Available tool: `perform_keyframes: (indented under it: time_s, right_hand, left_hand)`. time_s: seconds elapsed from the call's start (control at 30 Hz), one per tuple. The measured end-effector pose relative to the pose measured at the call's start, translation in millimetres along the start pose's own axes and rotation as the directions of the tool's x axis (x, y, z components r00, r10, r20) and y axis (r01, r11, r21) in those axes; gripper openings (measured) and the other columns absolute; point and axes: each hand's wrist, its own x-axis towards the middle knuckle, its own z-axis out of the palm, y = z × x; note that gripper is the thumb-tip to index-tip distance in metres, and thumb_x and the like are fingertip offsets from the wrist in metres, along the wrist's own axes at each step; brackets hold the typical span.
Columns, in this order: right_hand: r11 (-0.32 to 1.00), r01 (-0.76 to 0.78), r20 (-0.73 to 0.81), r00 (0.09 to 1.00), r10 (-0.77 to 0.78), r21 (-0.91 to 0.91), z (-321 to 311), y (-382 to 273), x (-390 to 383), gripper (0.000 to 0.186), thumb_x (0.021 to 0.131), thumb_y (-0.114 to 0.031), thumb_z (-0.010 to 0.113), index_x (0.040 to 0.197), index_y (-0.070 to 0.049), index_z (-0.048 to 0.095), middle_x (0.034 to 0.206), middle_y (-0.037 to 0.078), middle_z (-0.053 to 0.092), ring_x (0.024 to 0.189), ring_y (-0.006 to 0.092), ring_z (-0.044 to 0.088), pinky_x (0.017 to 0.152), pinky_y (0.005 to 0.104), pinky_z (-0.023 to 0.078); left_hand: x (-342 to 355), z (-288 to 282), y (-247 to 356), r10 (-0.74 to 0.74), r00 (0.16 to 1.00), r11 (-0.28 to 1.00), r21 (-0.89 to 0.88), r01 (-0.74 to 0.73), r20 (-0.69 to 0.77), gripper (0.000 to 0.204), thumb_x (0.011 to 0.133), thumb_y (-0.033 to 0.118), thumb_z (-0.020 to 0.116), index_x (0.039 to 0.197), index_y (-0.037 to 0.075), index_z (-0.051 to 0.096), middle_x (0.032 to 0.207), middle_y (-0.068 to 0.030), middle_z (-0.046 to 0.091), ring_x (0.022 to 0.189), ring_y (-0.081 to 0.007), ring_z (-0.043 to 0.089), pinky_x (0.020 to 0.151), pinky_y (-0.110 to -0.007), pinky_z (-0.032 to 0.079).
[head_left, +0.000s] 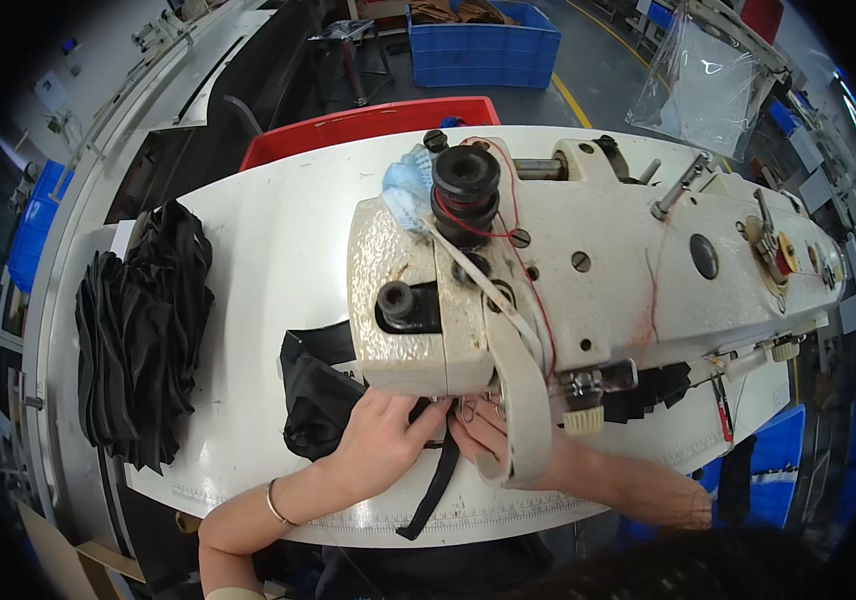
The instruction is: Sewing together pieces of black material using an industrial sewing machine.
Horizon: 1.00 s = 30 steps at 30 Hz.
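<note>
A cream sewing machine stands in front of me, its head over both hands. A black fabric piece with a small white label lies left of the needle area and runs under the head. My left hand is closed on the fabric, thumb towards the needle; its fingertips are partly hidden. My right hand is just right of the needle, fingers closed at the top of a narrow black strip. This strip hangs towards me over the table edge scale. A pale curved lever covers part of the right hand.
A stack of folded black fabric pieces lies on the left of the white table. More black fabric sits right of the machine. A red bin stands behind the table, a blue crate farther back.
</note>
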Motion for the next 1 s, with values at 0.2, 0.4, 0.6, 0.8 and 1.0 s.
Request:
perform_keyframes:
  time_s: [0.2,0.4,0.6,0.8,1.0]
  right_hand:
    - [0.984,0.151,0.240,0.963,-0.124,-0.095,-28,10,10,0.038,0.073,-0.015,0.057,0.109,-0.006,0.061,0.109,0.009,0.060,0.097,0.0187,0.058,0.088,0.0385,0.048]
    - [0.969,0.120,-0.015,0.992,-0.126,-0.214,-19,5,4,0.026,0.067,-0.011,0.060,0.091,-0.006,0.068,0.088,0.006,0.062,0.089,0.0221,0.059,0.083,0.0430,0.050]
    - [0.989,-0.043,0.094,0.995,0.030,0.145,-10,-3,-3,0.039,0.082,-0.003,0.059,0.120,-0.001,0.050,0.119,0.006,0.058,0.113,0.0132,0.053,0.100,0.0294,0.037]
    - [0.996,0.078,-0.016,0.997,-0.079,-0.041,-6,-2,-2,0.028,0.070,-0.009,0.059,0.096,-0.001,0.065,0.093,0.011,0.062,0.094,0.0264,0.059,0.082,0.0451,0.050]
    - [0.999,0.021,0.185,0.983,-0.012,-0.048,-8,10,0,0.042,0.077,-0.009,0.064,0.118,-0.003,0.056,0.115,0.010,0.060,0.110,0.0207,0.056,0.099,0.0347,0.039]
  left_hand:
    - [-13,-1,-14,-0.056,0.992,0.979,-0.190,0.077,0.115,0.034,0.058,0.001,0.062,0.091,0.003,0.066,0.096,-0.0131,0.061,0.088,-0.0294,0.060,0.072,-0.037,0.050]
    - [-12,3,4,0.133,0.982,0.990,0.030,-0.138,0.134,0.030,0.062,0.005,0.062,0.091,-0.001,0.065,0.095,-0.0097,0.059,0.086,-0.0243,0.059,0.076,-0.036,0.049]
    - [-17,5,1,0.111,0.978,0.993,0.024,-0.117,0.175,0.027,0.065,0.005,0.062,0.092,-0.001,0.065,0.096,-0.0108,0.058,0.089,-0.0250,0.058,0.076,-0.035,0.049]
    - [-19,7,2,0.109,0.979,0.994,0.006,-0.112,0.173,0.027,0.067,0.006,0.063,0.092,-0.001,0.065,0.098,-0.0115,0.058,0.091,-0.0271,0.058,0.077,-0.037,0.049]
    - [-9,21,-17,0.049,0.989,0.976,-0.215,-0.019,0.136,0.025,0.072,0.005,0.060,0.097,0.000,0.064,0.092,-0.0137,0.061,0.086,-0.0285,0.060,0.077,-0.038,0.049]
